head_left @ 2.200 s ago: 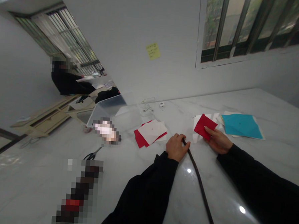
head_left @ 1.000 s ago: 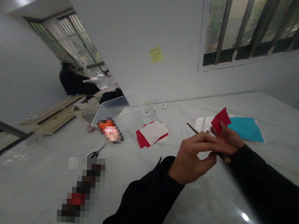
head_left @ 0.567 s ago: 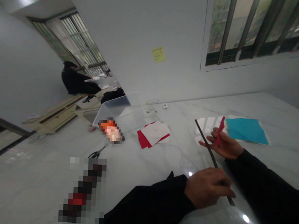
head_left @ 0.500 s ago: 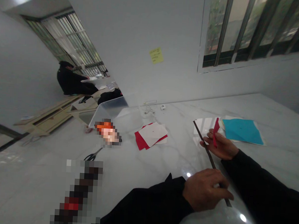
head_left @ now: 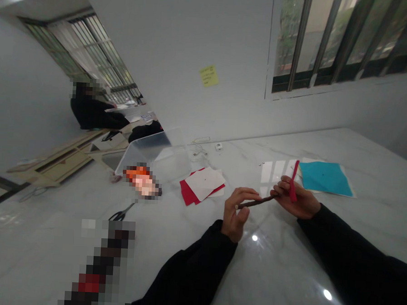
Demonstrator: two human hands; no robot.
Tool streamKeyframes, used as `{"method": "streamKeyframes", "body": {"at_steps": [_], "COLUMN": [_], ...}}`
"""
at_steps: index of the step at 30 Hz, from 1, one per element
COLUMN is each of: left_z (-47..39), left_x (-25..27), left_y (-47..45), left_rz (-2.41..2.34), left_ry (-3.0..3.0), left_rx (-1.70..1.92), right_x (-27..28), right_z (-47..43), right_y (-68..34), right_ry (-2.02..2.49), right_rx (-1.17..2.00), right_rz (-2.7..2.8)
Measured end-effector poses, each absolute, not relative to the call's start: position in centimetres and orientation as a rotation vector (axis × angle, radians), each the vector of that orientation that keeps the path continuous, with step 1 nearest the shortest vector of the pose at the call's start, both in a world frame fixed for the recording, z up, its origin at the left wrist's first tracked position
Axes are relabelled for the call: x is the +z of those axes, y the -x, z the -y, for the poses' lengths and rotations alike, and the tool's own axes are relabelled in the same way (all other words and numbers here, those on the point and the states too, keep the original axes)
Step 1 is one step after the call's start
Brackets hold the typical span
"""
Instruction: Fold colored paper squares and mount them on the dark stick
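A thin brown stick (head_left: 260, 202) is held nearly level above the white table between both hands. My left hand (head_left: 234, 215) pinches its pale-tipped left end between thumb and fingers. On the other side, my right hand (head_left: 301, 201) has its fingers closed around the stick's right end, which they hide. A narrow red strip (head_left: 294, 182), pinched in the middle, stands up in the same hand; whether it is paper or cloth I cannot tell. Just beyond the right hand lies a blue sheet (head_left: 327, 177) on top of paler sheets.
White and red sheets (head_left: 203, 185) lie at mid-table. A clear plastic bin (head_left: 155, 152) stands behind a blurred orange item (head_left: 142, 181). Scissors (head_left: 120, 215) lie to the left. A small white block (head_left: 219, 146) sits near the wall. A person (head_left: 96, 110) sits far left.
The stick has swung from a steep slant to nearly level. My left hand has moved up and left and now grips its left end. The right hand keeps the red strip.
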State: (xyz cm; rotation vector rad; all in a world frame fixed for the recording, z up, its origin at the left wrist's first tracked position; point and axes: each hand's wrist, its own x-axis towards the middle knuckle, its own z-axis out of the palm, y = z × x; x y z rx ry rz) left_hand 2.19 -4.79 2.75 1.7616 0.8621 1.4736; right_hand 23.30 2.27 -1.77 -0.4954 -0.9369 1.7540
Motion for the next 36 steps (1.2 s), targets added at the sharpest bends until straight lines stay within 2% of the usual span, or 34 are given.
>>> {"method": "streamKeyframes", "body": {"at_steps": [10, 15, 19, 25, 36], "left_z": [2.8, 0.6, -0.3, 0.7, 1.7], "left_x": [0.2, 0.1, 0.6, 1.6, 2.0], "left_y": [-2.6, -0.2, 1.2, 0.1, -0.9], "left_rz": [-1.111, -0.952, -0.853, -0.652, -0.686], "left_ry": [-1.134, -0.631, -0.425, -0.419, -0.635], "left_rx": [1.654, 1.804, 1.702, 1.397, 1.277], "right_x": [-1.3, -1.4, -2.0, -2.8, -2.4], "right_z": [-1.5, -0.4, -0.1, -1.2, -1.1], "right_y": [-22.3, -21.8, -22.2, -22.8, -22.2], "right_ry": [0.499, 0.491, 0.329, 0.482, 0.555], "right_rx": [1.903, 2.202, 2.39, 2.229, 2.053], "right_rz": [0.783, 0.943, 1.172, 1.128, 1.017]}}
